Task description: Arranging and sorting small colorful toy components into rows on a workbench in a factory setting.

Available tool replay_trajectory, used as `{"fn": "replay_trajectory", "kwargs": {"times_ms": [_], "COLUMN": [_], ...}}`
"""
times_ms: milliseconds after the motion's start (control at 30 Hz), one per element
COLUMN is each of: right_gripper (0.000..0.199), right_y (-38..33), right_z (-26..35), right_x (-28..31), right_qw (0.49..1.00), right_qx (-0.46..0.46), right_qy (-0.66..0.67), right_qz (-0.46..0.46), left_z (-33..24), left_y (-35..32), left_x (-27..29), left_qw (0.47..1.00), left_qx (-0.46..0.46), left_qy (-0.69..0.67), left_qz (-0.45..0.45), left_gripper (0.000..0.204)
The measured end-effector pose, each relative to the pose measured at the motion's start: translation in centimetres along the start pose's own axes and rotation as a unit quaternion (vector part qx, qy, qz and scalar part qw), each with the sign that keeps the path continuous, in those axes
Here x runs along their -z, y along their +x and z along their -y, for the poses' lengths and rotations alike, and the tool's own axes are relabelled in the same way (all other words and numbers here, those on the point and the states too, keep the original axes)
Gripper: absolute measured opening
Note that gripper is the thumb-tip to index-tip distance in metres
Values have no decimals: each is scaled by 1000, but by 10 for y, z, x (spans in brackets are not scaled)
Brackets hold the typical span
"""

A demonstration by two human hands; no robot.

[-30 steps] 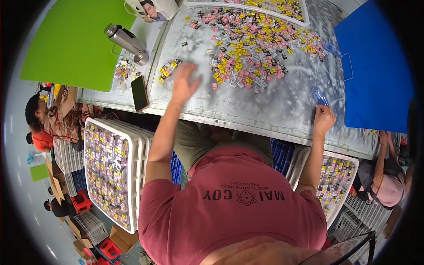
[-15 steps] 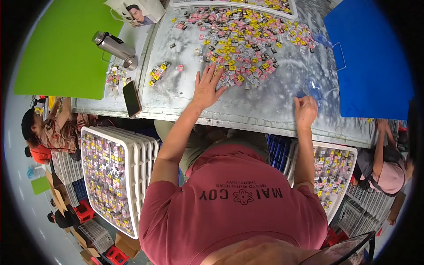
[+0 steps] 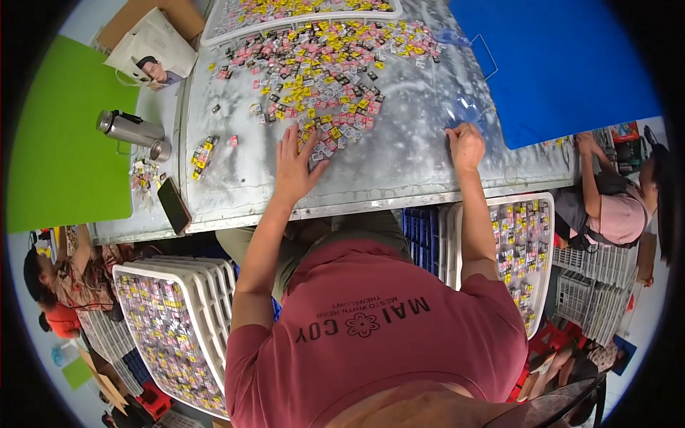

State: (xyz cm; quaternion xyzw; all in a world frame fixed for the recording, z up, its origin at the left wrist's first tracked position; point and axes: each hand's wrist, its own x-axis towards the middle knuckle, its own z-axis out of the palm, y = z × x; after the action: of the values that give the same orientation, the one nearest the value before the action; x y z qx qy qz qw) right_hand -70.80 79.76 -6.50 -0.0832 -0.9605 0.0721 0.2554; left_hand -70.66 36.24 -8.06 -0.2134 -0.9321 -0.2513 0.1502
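Observation:
My left hand [image 3: 296,171] lies on the grey metal-topped table with its fingers stretched out. Its fingertips touch the near left edge of a spread pile of small rectangular pieces [image 3: 335,107] in pink, yellow, black and white. The kind of these pieces is too small to tell. To the right of the pile, my right hand [image 3: 468,148] rests with its fingers curled closed. Beside it on the far side is a clear, bluish plastic item [image 3: 467,110]. Whether anything sits inside the closed fingers is hidden.
A white tray [image 3: 300,25] of similar pieces stands beyond the pile. At left are a steel flask [image 3: 132,128], a phone [image 3: 173,205] and a bag [image 3: 153,53]. Blue [image 3: 556,71] and green [image 3: 64,135] boards flank the table. Stacked trays [image 3: 153,328] stand beside me; other people sit on both sides.
The whole view has shifted and tilted, so the table appears farther left. Relative to the pile, both hands stay in nearly the same places.

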Motion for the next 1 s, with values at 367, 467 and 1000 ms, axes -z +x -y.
{"fn": "replay_trajectory", "kwargs": {"times_ms": [367,467,1000], "right_gripper": [27,27,20], "right_y": [11,-10,-30], "right_z": [7,52,178], "right_x": [20,23,15], "right_qw": [994,994,943], "right_qx": [-31,51,177], "right_qy": [74,91,246], "right_qz": [-72,11,136], "left_z": [-5,-3,4], "left_y": [-44,-43,-30], "left_x": [23,21,13], "left_qw": [990,989,986], "left_qx": [96,98,96], "left_qy": [-84,-78,-57], "left_qz": [-67,-74,-121], "left_gripper": [38,32,31]}}
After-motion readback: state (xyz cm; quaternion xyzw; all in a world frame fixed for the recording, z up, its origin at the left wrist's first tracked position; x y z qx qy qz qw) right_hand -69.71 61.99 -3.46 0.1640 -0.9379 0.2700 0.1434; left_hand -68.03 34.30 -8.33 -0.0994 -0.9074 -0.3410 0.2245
